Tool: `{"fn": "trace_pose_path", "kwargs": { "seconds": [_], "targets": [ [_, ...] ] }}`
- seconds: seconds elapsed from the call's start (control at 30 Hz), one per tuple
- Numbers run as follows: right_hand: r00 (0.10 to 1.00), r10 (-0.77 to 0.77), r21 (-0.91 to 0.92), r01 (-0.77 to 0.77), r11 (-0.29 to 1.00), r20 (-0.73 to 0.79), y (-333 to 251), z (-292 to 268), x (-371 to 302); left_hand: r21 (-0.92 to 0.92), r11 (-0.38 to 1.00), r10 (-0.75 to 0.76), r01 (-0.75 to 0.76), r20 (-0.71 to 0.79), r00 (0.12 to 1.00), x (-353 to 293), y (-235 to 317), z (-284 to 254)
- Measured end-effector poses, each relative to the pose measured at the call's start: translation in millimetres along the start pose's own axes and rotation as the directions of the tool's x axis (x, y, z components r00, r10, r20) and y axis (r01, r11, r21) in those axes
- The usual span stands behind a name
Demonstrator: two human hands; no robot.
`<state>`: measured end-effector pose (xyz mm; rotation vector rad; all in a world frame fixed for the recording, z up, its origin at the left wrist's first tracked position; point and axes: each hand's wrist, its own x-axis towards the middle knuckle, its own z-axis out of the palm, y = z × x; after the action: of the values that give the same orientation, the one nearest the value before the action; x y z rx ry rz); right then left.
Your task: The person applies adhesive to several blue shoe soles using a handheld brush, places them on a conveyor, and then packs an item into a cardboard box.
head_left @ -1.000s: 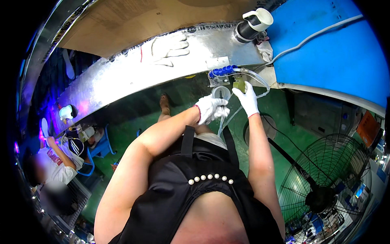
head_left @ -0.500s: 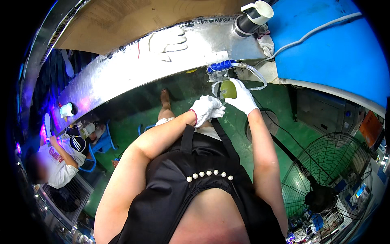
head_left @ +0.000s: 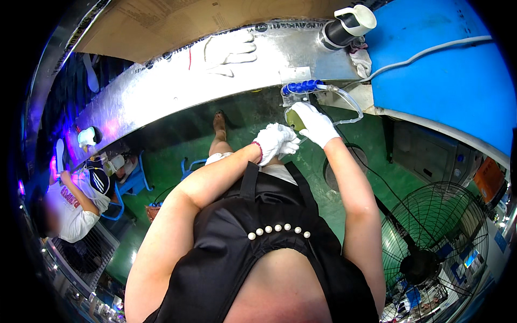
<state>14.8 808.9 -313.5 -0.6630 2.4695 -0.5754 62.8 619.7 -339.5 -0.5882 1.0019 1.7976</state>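
A: Where are the hands?

B: Both wear white gloves. The right hand [head_left: 316, 125] is up at the near edge of the long shiny metal workbench [head_left: 161, 91], its fingers wrapped around a small yellow-green piece [head_left: 294, 119]. The left hand [head_left: 276, 142] sits just below and beside it, fingers curled together; I cannot tell whether it grips anything.

A: What is near that green piece?

B: A blue ribbed-handled tool [head_left: 301, 86] lies on the bench edge just above it, and a clear looping plastic tube [head_left: 344, 102] runs from the tool around the right hand.

A: And further along the bench?

B: A spare white glove [head_left: 229, 53] lies flat on the metal, well apart from the hands. A black cylinder with a white cap [head_left: 350, 24] stands at the far corner, next to a blue surface [head_left: 447, 81].

A: Any room below?

B: Open green floor [head_left: 177, 145] under the bench edge; a black wire floor fan [head_left: 431, 242] stands to the right, and another person in a white shirt [head_left: 70, 207] sits well off to the left.
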Motion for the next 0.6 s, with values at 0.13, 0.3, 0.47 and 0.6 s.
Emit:
{"fn": "trace_pose_path", "kwargs": {
  "seconds": [0.13, 0.3, 0.47, 0.6],
  "targets": [
    [0.989, -0.023, -0.163, -0.001, 0.987, -0.145, -4, 15, -10, 0.367, 0.930, 0.044, 0.000, -0.112, 0.993, -45, 38, 8],
    [0.803, 0.516, 0.743, -0.143, 0.653, -0.299, -68, -15, -21, -0.238, 0.959, 0.164, -0.155, 0.018, 0.986, -70, 51, -8],
    [0.767, 0.457, 0.880, 0.296, 0.370, -0.450, -122, -19, -22, -0.510, 0.859, 0.183, 0.052, 0.399, 0.898, -128, 80, 51],
    [0.655, 0.279, 0.468, 0.129, 0.874, -0.702, -150, -60, -34, -0.327, 0.937, 0.240, -0.121, 0.351, 0.905, -174, 97, 78]
  ]
}}
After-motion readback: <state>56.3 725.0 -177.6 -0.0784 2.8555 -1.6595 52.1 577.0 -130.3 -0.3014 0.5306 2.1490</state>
